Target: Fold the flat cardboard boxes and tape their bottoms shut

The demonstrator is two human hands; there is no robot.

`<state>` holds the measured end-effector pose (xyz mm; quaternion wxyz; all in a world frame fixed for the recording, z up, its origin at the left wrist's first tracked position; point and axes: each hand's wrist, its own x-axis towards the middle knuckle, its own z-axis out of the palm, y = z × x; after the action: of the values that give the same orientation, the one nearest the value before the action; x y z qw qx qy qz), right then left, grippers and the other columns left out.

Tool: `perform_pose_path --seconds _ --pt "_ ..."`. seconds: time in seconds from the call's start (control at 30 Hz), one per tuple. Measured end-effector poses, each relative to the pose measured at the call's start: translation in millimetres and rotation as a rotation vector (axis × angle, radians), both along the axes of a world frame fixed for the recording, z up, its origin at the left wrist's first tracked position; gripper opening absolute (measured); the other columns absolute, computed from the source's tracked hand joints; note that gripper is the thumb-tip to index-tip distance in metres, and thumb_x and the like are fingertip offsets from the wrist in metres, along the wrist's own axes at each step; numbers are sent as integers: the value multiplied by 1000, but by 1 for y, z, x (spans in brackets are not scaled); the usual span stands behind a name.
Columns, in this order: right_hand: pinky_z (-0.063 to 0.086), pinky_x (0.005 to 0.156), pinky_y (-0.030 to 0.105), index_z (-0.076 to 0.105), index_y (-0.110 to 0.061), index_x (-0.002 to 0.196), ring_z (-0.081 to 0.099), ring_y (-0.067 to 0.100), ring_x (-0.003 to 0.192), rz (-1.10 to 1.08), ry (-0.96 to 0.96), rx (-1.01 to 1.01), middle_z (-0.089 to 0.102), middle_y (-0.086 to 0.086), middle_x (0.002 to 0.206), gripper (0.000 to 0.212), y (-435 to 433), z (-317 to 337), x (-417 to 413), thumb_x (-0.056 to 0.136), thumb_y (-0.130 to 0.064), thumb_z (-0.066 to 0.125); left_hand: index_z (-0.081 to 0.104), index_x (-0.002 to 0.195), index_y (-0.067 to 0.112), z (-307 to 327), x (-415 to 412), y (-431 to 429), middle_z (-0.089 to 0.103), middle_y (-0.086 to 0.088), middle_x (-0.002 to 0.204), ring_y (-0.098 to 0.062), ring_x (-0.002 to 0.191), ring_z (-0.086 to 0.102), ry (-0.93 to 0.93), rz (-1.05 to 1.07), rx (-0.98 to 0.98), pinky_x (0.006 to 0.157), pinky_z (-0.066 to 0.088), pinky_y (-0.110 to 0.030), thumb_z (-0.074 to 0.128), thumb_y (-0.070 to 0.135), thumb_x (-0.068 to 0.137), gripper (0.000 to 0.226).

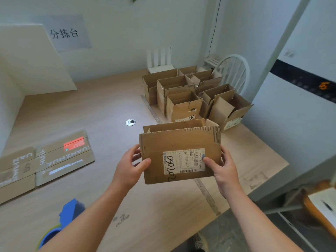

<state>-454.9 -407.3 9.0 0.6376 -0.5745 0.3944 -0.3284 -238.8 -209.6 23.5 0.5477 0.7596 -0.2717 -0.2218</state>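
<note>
- Head view: brown cardboard box w/ white label (181, 140) is held over the light wooden table (101, 110), open side up.
- Left hand (129, 166) grips the box's left edge, thumb on the front.
- Right hand (224, 170) grips the right edge, thumb on the label.
- Back right: group of open brown boxes (190, 95) stands on the table.
- Left: flat printed cardboard sheets (54, 159) lie on the table; blue plastic object (71, 210) nearer to the camera.

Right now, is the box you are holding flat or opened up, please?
Opened up: the box shows a gap between front and back walls.
</note>
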Motion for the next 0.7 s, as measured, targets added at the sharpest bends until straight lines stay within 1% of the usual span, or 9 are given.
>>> perform_pose_path --seconds 0.1,0.2,0.27,0.4,0.47,0.53,0.6,0.7 --pt "59 85 35 46 -31 140 61 15 110 1 0 -4 59 -7 124 67 -38 -2 -6 83 -20 78 44 145 26 -3 0 -30 55 8 133 -9 118 56 -31 33 43 81 46 -15 72 27 89 63" --pt "59 88 39 48 -32 139 62 16 111 33 7 5 61 -6 122 66 -83 -6 -6 82 -19 79 41 147 25 -2 -2 -62 51 8 134 -10 118 53 -115 54 108 91 47 -24 71 30 89 65" --pt "60 85 35 49 -30 138 63 14 109 68 10 3 63 -6 119 65 -113 -10 -4 82 -15 79 42 146 23 0 -5 -83 51 7 133 -11 119 53 -174 59 137 96 47 -29 72 27 88 66" --pt "57 76 19 48 -32 137 63 4 104 142 23 -8 63 -9 116 66 -166 -21 4 83 -10 78 46 144 19 -1 -8 -123 53 5 132 -11 119 53 -314 69 228 99 47 -33 75 27 85 67" --pt "56 76 18 48 -30 139 64 2 103 176 34 -4 64 -9 118 67 -189 -30 8 82 -12 79 47 143 20 -4 -11 -136 55 4 131 -11 118 55 -354 69 272 100 48 -37 76 28 85 66" --pt "57 78 19 48 -29 140 64 5 107 191 40 6 64 -8 119 68 -211 -40 12 82 -13 80 48 143 20 -7 -14 -148 55 5 129 -11 116 55 -364 87 308 100 48 -37 76 28 85 65" --pt "55 77 16 47 -31 139 62 5 109 203 45 -4 62 -11 121 68 -230 -49 17 81 -14 80 47 144 20 -8 -17 -162 55 3 130 -11 116 55 -342 122 324 99 48 -34 75 29 85 66" --pt "53 75 10 45 -35 139 57 -1 111 241 61 -6 57 -19 122 69 -250 -61 28 82 -17 80 44 145 19 -15 -20 -184 54 1 134 -11 117 54 -274 158 339 97 46 -30 75 29 85 69"
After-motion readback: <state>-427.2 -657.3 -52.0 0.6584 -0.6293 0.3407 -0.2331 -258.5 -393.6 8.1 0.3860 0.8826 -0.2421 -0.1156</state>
